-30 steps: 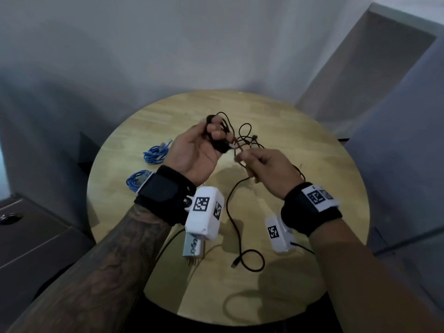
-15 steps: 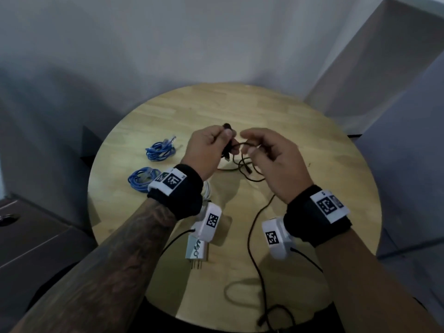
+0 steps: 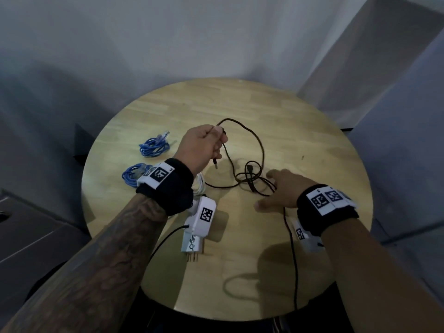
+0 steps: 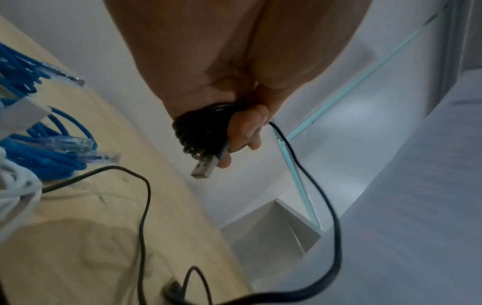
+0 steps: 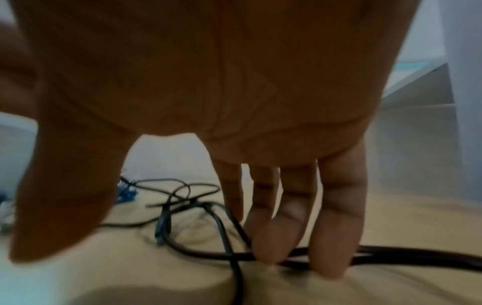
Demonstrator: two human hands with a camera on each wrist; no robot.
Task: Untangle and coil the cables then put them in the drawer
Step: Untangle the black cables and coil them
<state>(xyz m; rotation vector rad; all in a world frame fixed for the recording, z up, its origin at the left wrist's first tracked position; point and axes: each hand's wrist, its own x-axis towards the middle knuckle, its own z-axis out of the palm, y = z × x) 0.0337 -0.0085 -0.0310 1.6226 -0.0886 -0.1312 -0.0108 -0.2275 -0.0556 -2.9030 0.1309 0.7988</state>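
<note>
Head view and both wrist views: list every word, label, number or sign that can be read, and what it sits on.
No readable words or numbers in any view.
Black-and-white square code tags on the left wristband, the right wristband and the white wrist camera: patterns only.
Dark scribble on the white charger: illegible.

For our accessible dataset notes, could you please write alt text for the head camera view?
Over a round wooden table, the left hand grips one end of a black cable, its USB plug dangling, while the right hand reaches open toward the cable's tangled loops on the tabletop. Two coiled blue cables lie at the left, and a white charger sits near the front edge.
</note>
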